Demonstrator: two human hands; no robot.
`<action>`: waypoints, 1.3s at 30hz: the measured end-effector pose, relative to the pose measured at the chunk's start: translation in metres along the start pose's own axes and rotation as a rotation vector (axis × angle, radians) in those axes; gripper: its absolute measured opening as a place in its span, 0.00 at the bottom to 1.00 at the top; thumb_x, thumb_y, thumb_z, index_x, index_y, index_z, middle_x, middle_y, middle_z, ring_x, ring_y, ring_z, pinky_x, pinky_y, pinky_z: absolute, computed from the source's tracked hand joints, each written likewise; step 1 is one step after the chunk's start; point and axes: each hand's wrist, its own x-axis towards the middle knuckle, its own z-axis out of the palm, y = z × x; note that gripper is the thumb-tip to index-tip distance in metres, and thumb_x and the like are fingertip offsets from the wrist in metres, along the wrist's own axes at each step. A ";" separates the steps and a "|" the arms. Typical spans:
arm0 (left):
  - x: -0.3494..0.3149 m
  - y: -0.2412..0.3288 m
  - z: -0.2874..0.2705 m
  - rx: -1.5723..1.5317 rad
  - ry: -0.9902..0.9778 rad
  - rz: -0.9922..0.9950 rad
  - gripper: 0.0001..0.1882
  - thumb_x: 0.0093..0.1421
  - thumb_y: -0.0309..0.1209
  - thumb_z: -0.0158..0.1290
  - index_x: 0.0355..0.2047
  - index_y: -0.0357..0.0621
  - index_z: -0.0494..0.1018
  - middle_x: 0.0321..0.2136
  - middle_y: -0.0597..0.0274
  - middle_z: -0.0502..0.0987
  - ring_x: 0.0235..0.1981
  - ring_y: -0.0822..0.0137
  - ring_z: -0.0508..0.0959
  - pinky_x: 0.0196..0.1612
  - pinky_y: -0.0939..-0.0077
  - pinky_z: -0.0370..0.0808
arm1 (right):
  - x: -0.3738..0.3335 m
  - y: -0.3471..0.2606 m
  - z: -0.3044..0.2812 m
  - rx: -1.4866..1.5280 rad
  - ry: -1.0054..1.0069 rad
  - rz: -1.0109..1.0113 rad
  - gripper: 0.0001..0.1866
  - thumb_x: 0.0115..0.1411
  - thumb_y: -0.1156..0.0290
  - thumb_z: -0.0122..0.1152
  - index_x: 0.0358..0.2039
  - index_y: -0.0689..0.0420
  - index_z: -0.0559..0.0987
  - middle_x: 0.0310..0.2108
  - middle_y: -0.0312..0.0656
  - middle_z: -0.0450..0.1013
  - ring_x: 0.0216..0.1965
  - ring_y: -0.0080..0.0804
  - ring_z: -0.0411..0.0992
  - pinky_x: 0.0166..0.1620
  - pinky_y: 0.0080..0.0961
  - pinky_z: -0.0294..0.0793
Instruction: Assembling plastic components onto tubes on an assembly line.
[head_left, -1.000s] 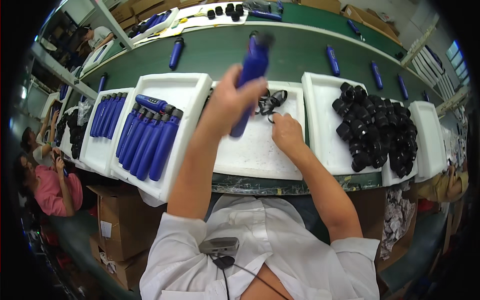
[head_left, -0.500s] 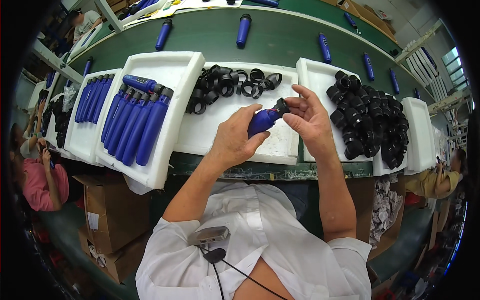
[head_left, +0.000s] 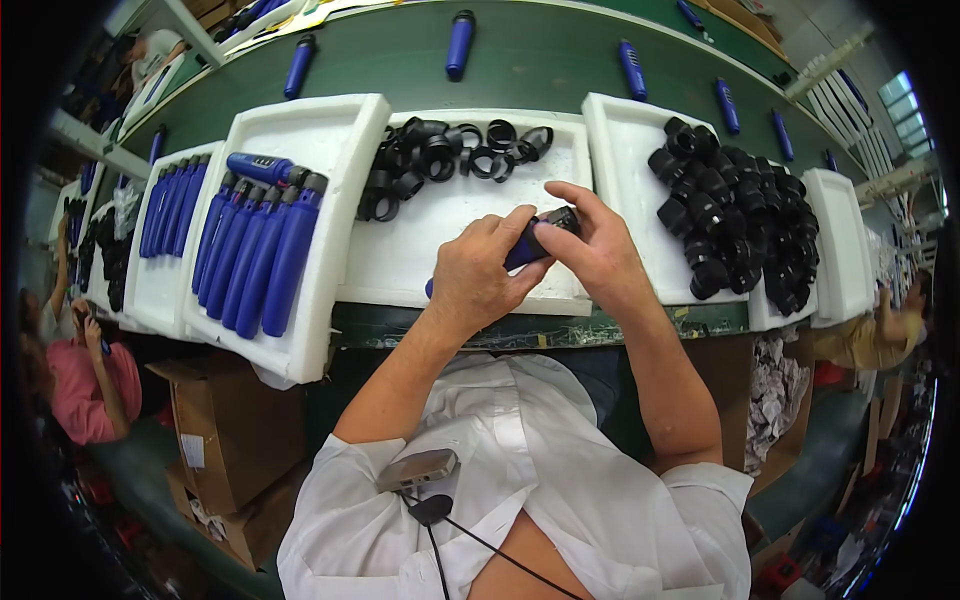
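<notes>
My left hand [head_left: 475, 265] is wrapped round a blue tapered handle [head_left: 522, 250], like a microphone body, with a black top end [head_left: 564, 218]. At that end my right hand [head_left: 608, 258] grips with its thumb pressed on the black part, the forefinger raised beyond it. Both hands are over the front of a white foam tray [head_left: 400, 262]. Towards its back lie several loose black rings [head_left: 438, 160]. Left of my hands, similar blue handles [head_left: 240, 255] lie side by side in a foam tray [head_left: 345, 215], one of them across their tops.
On the right, a foam tray [head_left: 625, 150] carries a heap of black ring-shaped parts [head_left: 735, 215]. Single blue handles [head_left: 460, 45] stand spaced along the green bench [head_left: 540, 65] behind. Cardboard boxes [head_left: 240, 425] are below at left. Co-workers sit at both sides.
My right hand has closed in on the black end of the handle, its thumb now pressing there. The handle has tipped lower, hiding the wires seen near its top. The view has shifted slightly.
</notes>
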 end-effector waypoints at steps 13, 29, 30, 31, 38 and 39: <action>0.003 -0.002 0.000 -0.132 0.014 0.018 0.28 0.47 0.27 0.69 0.51 0.40 0.76 0.29 0.54 0.78 0.27 0.61 0.78 0.32 0.69 0.76 | -0.030 -0.001 -0.074 -0.618 0.537 -0.147 0.18 0.57 0.62 0.69 0.39 0.64 0.81 0.34 0.51 0.78 0.33 0.41 0.78 0.36 0.36 0.78; 0.005 0.000 -0.014 -0.258 -0.178 0.041 0.28 0.47 0.36 0.70 0.50 0.45 0.76 0.28 0.53 0.79 0.28 0.55 0.80 0.32 0.66 0.77 | -0.060 -0.037 -0.088 -0.017 0.046 -0.124 0.27 0.55 0.82 0.64 0.57 0.67 0.70 0.50 0.47 0.74 0.50 0.29 0.74 0.55 0.28 0.73; 0.005 0.002 -0.015 -0.259 -0.200 0.055 0.28 0.47 0.36 0.70 0.50 0.45 0.76 0.28 0.53 0.79 0.27 0.55 0.80 0.32 0.66 0.77 | -0.055 -0.040 -0.077 0.019 -0.003 -0.120 0.27 0.56 0.81 0.65 0.57 0.67 0.70 0.49 0.46 0.74 0.50 0.29 0.74 0.56 0.28 0.73; 0.004 0.003 -0.016 -0.244 -0.187 0.037 0.29 0.46 0.34 0.70 0.50 0.44 0.76 0.29 0.53 0.79 0.28 0.56 0.80 0.33 0.67 0.77 | -0.049 -0.043 -0.070 -0.016 -0.025 -0.144 0.27 0.55 0.81 0.65 0.56 0.67 0.71 0.49 0.46 0.74 0.50 0.30 0.74 0.56 0.28 0.74; -0.001 0.002 -0.021 -0.249 -0.218 0.003 0.30 0.45 0.32 0.70 0.51 0.43 0.77 0.32 0.53 0.81 0.32 0.56 0.81 0.37 0.67 0.77 | -0.030 -0.043 -0.051 -0.142 -0.222 -0.115 0.27 0.55 0.81 0.67 0.56 0.65 0.72 0.46 0.46 0.75 0.48 0.30 0.75 0.56 0.29 0.74; -0.001 0.002 -0.020 -0.271 -0.248 0.005 0.30 0.45 0.33 0.70 0.51 0.43 0.77 0.32 0.53 0.81 0.32 0.55 0.81 0.37 0.66 0.77 | -0.029 -0.042 -0.049 -0.160 -0.255 -0.098 0.27 0.55 0.80 0.68 0.56 0.64 0.72 0.46 0.45 0.75 0.48 0.29 0.75 0.56 0.27 0.74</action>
